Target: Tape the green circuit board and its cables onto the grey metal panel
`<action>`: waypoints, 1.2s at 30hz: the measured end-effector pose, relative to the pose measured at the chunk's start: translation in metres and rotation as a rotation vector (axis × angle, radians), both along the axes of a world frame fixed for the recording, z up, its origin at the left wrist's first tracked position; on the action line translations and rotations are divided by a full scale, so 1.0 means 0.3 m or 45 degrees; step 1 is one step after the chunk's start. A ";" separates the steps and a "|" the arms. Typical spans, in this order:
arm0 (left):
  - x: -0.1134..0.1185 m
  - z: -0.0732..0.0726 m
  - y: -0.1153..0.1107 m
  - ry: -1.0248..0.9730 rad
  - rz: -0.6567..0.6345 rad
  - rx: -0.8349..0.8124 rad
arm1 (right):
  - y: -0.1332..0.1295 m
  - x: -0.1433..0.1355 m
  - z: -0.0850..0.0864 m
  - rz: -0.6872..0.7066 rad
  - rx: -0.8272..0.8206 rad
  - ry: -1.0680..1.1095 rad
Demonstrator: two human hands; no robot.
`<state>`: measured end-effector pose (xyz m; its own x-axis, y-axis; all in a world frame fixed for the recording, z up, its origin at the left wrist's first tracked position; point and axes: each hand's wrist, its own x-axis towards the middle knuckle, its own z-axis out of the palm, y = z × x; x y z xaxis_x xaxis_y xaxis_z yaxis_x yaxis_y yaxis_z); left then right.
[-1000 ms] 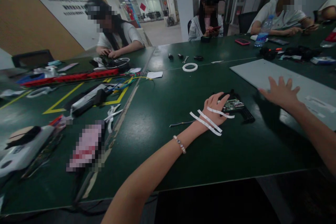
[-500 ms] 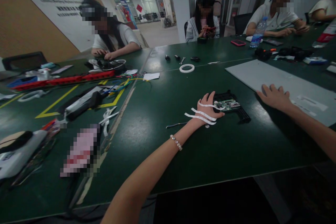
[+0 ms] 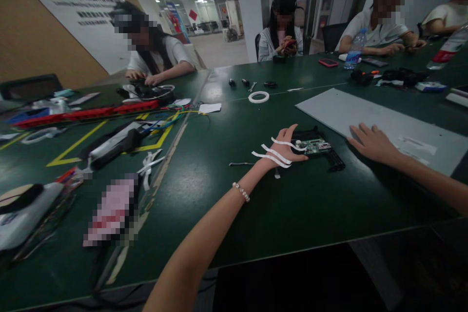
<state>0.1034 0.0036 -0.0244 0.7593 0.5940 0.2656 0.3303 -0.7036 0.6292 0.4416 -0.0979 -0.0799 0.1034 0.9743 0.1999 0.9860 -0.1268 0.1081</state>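
I list green circuit board point(image 3: 315, 146), black plastic frame point(image 3: 335, 160): likely light, fragile, best edge-held; left hand point(image 3: 281, 148) wide, no evident hold; right hand point(image 3: 375, 144) splayed, gripping nothing.

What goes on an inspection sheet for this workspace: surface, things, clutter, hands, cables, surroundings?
Surface: dark green tabletop, with a seam at left.
Things at hand: black plastic-looking frame bearing a green circuit board; flat grey rectangular panel.
Clutter: white tape ring, small silver wrench, clear plastic bottle with blue label.
Hands: left hand, crossed by white strips, at the frame's left end, contact unclear; right hand at the panel's near edge.
Cables: thin blue and yellow wires at left.
Surroundings: four people seated around the table.
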 end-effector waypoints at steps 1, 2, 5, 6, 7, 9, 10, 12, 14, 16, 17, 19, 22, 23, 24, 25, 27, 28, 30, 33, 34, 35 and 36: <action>-0.003 0.010 0.005 -0.024 -0.018 0.016 | -0.006 -0.010 0.003 -0.006 -0.012 -0.006; -0.006 0.024 0.010 -0.044 -0.037 0.037 | -0.011 -0.019 0.006 -0.010 -0.024 -0.010; -0.014 0.078 0.026 -0.062 -0.067 0.083 | -0.020 -0.043 0.013 -0.003 -0.039 -0.001; -0.016 0.093 0.030 -0.050 -0.074 0.080 | -0.021 -0.050 0.014 0.001 -0.041 0.007; -0.018 0.105 0.033 -0.026 -0.093 0.070 | -0.022 -0.058 0.014 0.006 -0.042 0.016; -0.022 0.115 0.036 0.053 -0.165 0.037 | -0.021 -0.072 0.014 0.024 -0.038 0.038; -0.023 0.113 0.036 0.102 -0.208 0.020 | -0.021 -0.079 0.014 0.038 -0.036 0.053; -0.025 0.103 0.036 0.199 -0.266 -0.002 | -0.019 -0.090 0.014 0.071 -0.038 0.087; -0.027 0.093 0.037 0.271 -0.267 -0.001 | -0.016 -0.098 0.015 0.095 -0.046 0.117; -0.030 0.088 0.039 0.307 -0.258 0.014 | -0.014 -0.102 0.017 0.114 -0.054 0.139; -0.032 0.089 0.040 0.315 -0.264 0.016 | -0.013 -0.103 0.018 0.122 -0.055 0.148; -0.034 0.091 0.038 0.315 -0.293 -0.003 | -0.010 -0.105 0.021 0.139 -0.060 0.168; -0.036 0.096 0.031 0.289 -0.327 -0.050 | -0.005 -0.109 0.025 0.147 -0.079 0.210; -0.036 0.101 0.030 0.272 -0.331 -0.056 | -0.003 -0.111 0.026 0.151 -0.087 0.223; -0.036 0.107 0.030 0.257 -0.332 -0.057 | -0.001 -0.112 0.027 0.156 -0.093 0.233; -0.037 0.117 0.031 0.244 -0.333 -0.052 | 0.001 -0.113 0.028 0.162 -0.097 0.241; -0.042 0.147 0.039 0.226 -0.343 -0.025 | 0.004 -0.114 0.029 0.179 -0.101 0.253; -0.046 0.166 0.045 0.217 -0.348 -0.002 | 0.004 -0.115 0.030 0.189 -0.102 0.257; -0.058 0.203 0.060 0.176 -0.355 0.050 | 0.004 -0.118 0.033 0.207 -0.101 0.256; -0.080 0.238 0.086 0.090 -0.345 0.105 | -0.003 -0.133 0.043 0.250 -0.095 0.238; -0.087 0.242 0.095 0.071 -0.334 0.109 | -0.007 -0.142 0.048 0.272 -0.092 0.235; -0.094 0.243 0.105 0.055 -0.319 0.107 | -0.012 -0.152 0.053 0.302 -0.091 0.235; -0.101 0.242 0.114 0.041 -0.301 0.103 | -0.019 -0.164 0.060 0.335 -0.092 0.235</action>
